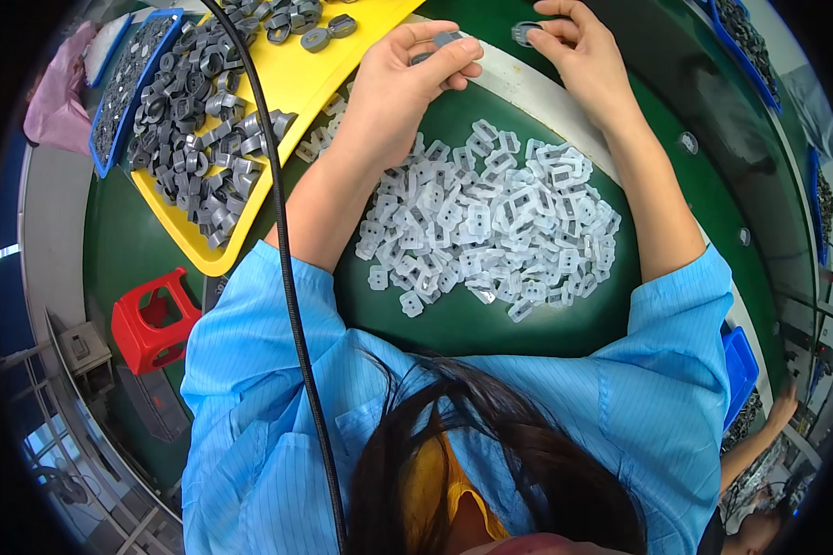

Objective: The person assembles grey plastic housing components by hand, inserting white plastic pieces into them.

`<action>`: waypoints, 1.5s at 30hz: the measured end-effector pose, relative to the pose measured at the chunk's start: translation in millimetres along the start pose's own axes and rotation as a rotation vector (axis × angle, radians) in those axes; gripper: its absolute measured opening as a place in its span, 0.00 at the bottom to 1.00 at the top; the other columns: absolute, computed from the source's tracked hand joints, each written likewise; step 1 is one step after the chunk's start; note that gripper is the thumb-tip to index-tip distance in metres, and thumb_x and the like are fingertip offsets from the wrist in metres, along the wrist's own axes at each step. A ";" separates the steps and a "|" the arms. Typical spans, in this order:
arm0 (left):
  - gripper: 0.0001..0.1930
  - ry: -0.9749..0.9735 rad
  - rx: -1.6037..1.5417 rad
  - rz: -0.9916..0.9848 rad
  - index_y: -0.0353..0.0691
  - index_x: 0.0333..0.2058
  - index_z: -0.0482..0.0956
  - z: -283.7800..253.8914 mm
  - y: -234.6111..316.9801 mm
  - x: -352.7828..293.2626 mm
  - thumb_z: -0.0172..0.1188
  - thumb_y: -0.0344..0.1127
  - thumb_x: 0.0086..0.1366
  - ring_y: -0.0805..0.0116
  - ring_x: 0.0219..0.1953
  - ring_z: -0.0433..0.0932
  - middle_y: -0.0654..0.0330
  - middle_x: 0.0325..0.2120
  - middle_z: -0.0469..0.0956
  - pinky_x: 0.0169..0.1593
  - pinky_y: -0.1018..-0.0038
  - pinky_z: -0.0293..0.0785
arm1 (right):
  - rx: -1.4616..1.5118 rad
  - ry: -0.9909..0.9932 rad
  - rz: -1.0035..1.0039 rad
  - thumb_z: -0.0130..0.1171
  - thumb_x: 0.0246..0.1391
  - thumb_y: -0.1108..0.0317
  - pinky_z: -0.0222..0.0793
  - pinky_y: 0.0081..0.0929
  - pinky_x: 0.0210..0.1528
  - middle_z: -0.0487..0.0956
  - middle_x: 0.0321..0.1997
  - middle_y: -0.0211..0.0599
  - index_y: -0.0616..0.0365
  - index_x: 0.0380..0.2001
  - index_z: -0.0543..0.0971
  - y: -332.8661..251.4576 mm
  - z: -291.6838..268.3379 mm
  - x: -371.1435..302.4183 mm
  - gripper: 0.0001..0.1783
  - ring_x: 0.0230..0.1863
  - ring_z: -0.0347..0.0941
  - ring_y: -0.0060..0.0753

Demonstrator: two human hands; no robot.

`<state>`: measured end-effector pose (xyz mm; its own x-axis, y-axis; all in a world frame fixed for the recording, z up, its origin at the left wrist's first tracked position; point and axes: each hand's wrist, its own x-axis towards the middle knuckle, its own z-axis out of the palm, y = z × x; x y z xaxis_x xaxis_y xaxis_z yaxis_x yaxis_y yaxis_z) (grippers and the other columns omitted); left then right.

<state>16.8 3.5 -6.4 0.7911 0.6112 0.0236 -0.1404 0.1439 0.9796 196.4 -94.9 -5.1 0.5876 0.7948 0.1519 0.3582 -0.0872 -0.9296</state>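
Head: top centre
Left hand [404, 79]: pinching grey part [447, 39]
Right hand [583, 55]: pinching grey disc [522, 35]
Clear pieces [478, 222]: below both

And here's the shirt [259, 444] — light blue, finely pinstriped, seams neatly stitched! Loose sleeves [680, 296] stop well short of the wrists, leaving left hand [393, 79] and right hand [590, 60] bare. A yellow top [426, 476] peeks through at the neck, long dark hair [518, 453] spills over — and down the front runs a black braided cable [282, 222]!
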 end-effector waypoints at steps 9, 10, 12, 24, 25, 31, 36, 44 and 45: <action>0.22 -0.077 -0.056 -0.005 0.32 0.56 0.69 -12.0 0.9 -1.1 0.58 0.32 0.65 0.77 0.38 0.72 0.61 0.37 0.77 0.45 0.80 0.70 | -0.098 -0.520 -0.063 0.66 0.43 0.72 0.69 0.21 0.36 0.78 0.25 0.30 0.63 0.29 0.80 -26.3 -8.3 -18.7 0.08 0.30 0.72 0.21; 0.22 -0.084 -0.083 -0.028 0.32 0.56 0.69 -12.2 1.4 -1.9 0.59 0.33 0.65 0.77 0.39 0.72 0.62 0.37 0.77 0.45 0.80 0.70 | -0.073 -0.647 -0.107 0.68 0.41 0.70 0.69 0.23 0.37 0.79 0.26 0.33 0.63 0.31 0.81 -28.4 -4.9 -24.1 0.12 0.29 0.73 0.24; 0.23 -0.084 -0.003 0.010 0.34 0.56 0.70 -11.9 2.8 -2.3 0.61 0.32 0.63 0.77 0.38 0.72 0.62 0.37 0.77 0.44 0.80 0.70 | -0.371 -0.692 -0.258 0.69 0.41 0.68 0.70 0.25 0.37 0.80 0.28 0.36 0.64 0.32 0.81 -33.4 1.3 -29.8 0.13 0.29 0.73 0.27; 0.19 0.139 0.679 0.446 0.34 0.42 0.75 3.3 -2.7 -7.0 0.70 0.29 0.52 0.77 0.34 0.77 0.62 0.34 0.80 0.41 0.79 0.74 | -0.014 -0.135 -0.176 0.69 0.45 0.66 0.63 0.17 0.27 0.76 0.19 0.26 0.63 0.26 0.83 -41.4 7.6 -24.8 0.10 0.23 0.67 0.13; 0.19 0.142 0.685 0.448 0.34 0.42 0.75 5.3 -1.7 -9.0 0.70 0.29 0.52 0.77 0.34 0.77 0.62 0.34 0.80 0.40 0.78 0.74 | -0.033 -0.087 -0.214 0.69 0.44 0.65 0.63 0.17 0.26 0.76 0.19 0.25 0.63 0.26 0.83 -38.1 12.9 -26.5 0.11 0.23 0.66 0.13; 0.18 0.116 0.707 0.541 0.36 0.41 0.76 9.8 -0.1 -13.8 0.70 0.28 0.51 0.72 0.35 0.79 0.60 0.32 0.79 0.40 0.77 0.74 | -0.052 -0.275 -0.037 0.70 0.44 0.63 0.61 0.16 0.25 0.73 0.19 0.23 0.59 0.25 0.83 -42.3 6.3 -27.4 0.10 0.22 0.66 0.13; 0.18 0.091 0.661 0.541 0.36 0.42 0.76 10.3 -1.7 -11.8 0.69 0.27 0.51 0.71 0.35 0.79 0.60 0.32 0.79 0.40 0.76 0.74 | -0.278 -0.143 -0.164 0.69 0.45 0.64 0.62 0.15 0.28 0.77 0.25 0.24 0.60 0.30 0.82 -39.8 7.9 -25.9 0.12 0.25 0.67 0.13; 0.18 0.043 0.711 0.654 0.39 0.42 0.78 14.6 -1.0 -12.0 0.70 0.27 0.51 0.67 0.36 0.76 0.60 0.38 0.74 0.41 0.74 0.73 | 0.272 -0.431 0.111 0.65 0.49 0.72 0.70 0.15 0.35 0.81 0.30 0.34 0.65 0.35 0.79 -31.3 -1.3 -18.0 0.10 0.28 0.73 0.16; 0.18 0.044 0.710 0.656 0.39 0.42 0.78 14.4 -0.7 -12.1 0.70 0.27 0.51 0.67 0.36 0.76 0.60 0.38 0.74 0.41 0.74 0.73 | 0.342 -0.430 0.157 0.65 0.49 0.72 0.70 0.15 0.35 0.81 0.29 0.34 0.65 0.35 0.79 -27.2 0.7 -19.1 0.10 0.28 0.74 0.17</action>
<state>15.9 -15.2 -4.5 0.6586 0.4326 0.6157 -0.1428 -0.7315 0.6667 174.9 -107.3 17.1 0.2408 0.9672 -0.0809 -0.0071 -0.0816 -0.9966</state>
